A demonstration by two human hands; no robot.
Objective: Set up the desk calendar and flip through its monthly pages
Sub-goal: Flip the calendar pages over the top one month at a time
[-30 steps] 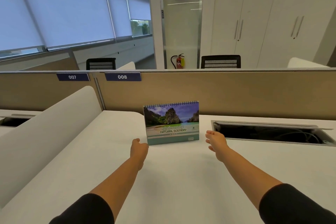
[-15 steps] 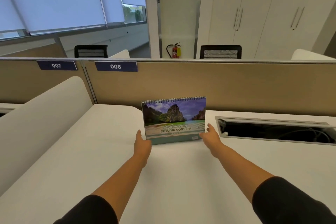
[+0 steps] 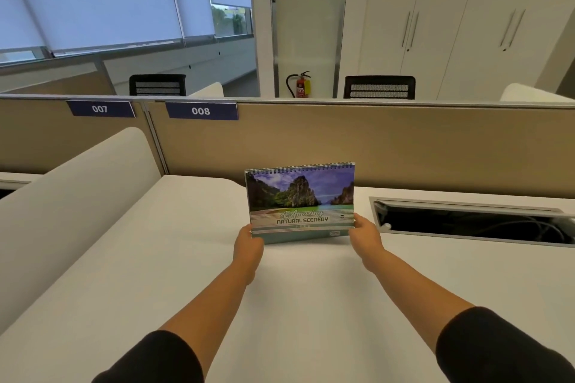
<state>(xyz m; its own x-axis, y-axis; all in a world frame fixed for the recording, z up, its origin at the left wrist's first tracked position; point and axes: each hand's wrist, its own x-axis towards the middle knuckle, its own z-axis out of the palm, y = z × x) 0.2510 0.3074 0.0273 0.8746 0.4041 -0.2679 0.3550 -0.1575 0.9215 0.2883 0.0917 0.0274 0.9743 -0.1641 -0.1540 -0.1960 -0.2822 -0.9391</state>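
A spiral-bound desk calendar (image 3: 300, 200) stands upright near the back of the white desk (image 3: 186, 274). Its cover shows a cliff and lagoon photo with the words "Amazing Natural Scenery". My left hand (image 3: 247, 247) grips its lower left corner. My right hand (image 3: 364, 235) grips its lower right edge. The wire binding runs along the top edge. The calendar's back side and stand are hidden behind the cover.
A tan partition (image 3: 404, 146) with labels 007 and 008 closes off the back of the desk. An open cable tray (image 3: 473, 222) with wires sits in the desk to the right. A white curved divider (image 3: 71, 196) borders the left side.
Both hands reached forward from open and apart to closing on the calendar's lower corners. The calendar now sits slightly tilted and nearer in view.
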